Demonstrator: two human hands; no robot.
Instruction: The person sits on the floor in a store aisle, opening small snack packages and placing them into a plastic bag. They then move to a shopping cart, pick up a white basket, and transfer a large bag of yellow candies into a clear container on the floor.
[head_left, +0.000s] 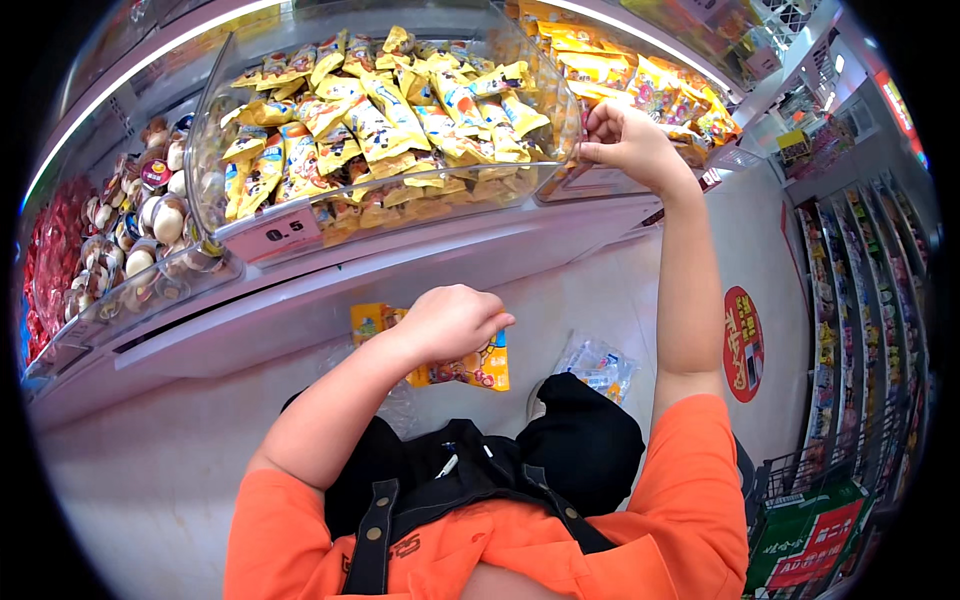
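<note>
My left hand (454, 322) is closed around the top of an orange snack packet (487, 367), which hangs over the floor in front of my knees. Up at the shelf, my right hand (630, 142) has its fingers bent at the right end of a clear plastic bin (360, 191). Whether those fingertips grip the bin's wall or a packet cannot be made out. Small yellow wrapped snacks (390, 112) fill that bin. Beside my right hand, the neighbouring bin holds orange bags (592, 71). Another orange package (367, 319) shows partly behind my left hand.
Round chocolate cups (154, 217) fill a bin at left, beside red wrapped sweets (64, 251). Crumpled clear plastic bags (596, 360) lie on the floor by my foot. On the right are a stocked shelf rack (862, 300) and a green carton (810, 536) by a black wire cart.
</note>
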